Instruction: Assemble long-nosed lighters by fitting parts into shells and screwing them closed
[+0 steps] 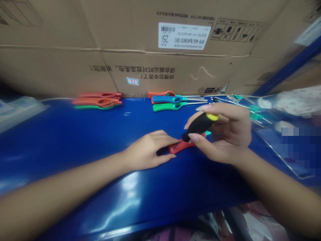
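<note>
My right hand [227, 134] grips a screwdriver [199, 125] with a black handle and a yellow end cap, its tip pointing down-left. The tip meets a red plastic handle piece [182, 146] that lies on the blue work surface [87, 140]. My left hand [147, 150] pinches the near end of that red piece between thumb and fingers and holds it down on the surface.
A big cardboard box [125, 43] walls off the back. Against it lie orange and green handle shells [99, 100] and orange, blue and green lighter-like tools [170, 100] with metal rods. Clear plastic bags [288, 134] with more parts sit at the right.
</note>
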A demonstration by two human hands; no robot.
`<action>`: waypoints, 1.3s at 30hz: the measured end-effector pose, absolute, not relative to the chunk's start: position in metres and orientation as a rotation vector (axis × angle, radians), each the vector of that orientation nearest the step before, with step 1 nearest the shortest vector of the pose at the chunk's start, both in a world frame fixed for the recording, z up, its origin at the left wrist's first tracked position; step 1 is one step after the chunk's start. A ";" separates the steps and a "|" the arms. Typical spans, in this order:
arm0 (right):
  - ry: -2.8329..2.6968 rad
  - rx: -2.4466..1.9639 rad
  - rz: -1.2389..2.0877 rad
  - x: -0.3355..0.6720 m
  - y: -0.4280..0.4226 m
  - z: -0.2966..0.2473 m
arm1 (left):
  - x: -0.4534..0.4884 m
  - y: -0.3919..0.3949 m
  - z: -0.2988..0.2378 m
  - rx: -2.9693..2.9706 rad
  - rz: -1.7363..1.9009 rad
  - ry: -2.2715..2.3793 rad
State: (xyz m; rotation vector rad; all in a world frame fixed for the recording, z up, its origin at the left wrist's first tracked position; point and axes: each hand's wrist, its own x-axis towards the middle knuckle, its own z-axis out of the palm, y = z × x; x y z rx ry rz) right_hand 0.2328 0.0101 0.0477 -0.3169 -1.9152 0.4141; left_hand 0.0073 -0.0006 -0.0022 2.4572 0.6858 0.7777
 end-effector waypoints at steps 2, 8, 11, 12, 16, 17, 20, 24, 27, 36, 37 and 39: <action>-1.922 -0.349 0.389 0.232 0.009 0.048 | 0.007 0.000 -0.003 2.462 0.785 0.685; -1.937 -0.381 0.365 0.232 0.010 0.045 | 0.008 0.000 -0.003 2.472 0.797 0.664; -1.978 -0.365 0.340 0.233 0.010 0.043 | 0.008 0.000 -0.003 2.476 0.802 0.669; -1.992 -0.374 0.334 0.233 0.010 0.044 | 0.008 0.000 -0.003 2.479 0.802 0.674; -2.044 -0.502 0.438 0.232 0.007 0.049 | 0.008 -0.001 -0.002 2.490 0.803 0.685; -2.054 -0.535 0.477 0.232 0.007 0.050 | 0.008 -0.001 -0.003 2.491 0.803 0.687; -2.053 -0.574 0.464 0.233 0.010 0.050 | 0.008 -0.001 -0.004 2.496 0.807 0.678; -2.018 -0.545 0.262 0.237 0.017 0.046 | 0.008 -0.001 -0.004 2.502 0.825 0.669; -2.073 -0.551 0.402 0.239 0.016 0.049 | 0.008 -0.001 -0.003 2.491 0.828 0.678; -2.009 -0.546 -0.039 0.238 0.008 0.061 | 0.008 0.000 -0.003 2.498 0.830 0.664; -2.031 -0.560 -0.028 0.239 0.007 0.062 | 0.008 0.000 -0.003 2.494 0.824 0.667; -2.095 -0.610 0.162 0.240 0.006 0.063 | 0.008 0.000 -0.003 2.486 0.808 0.675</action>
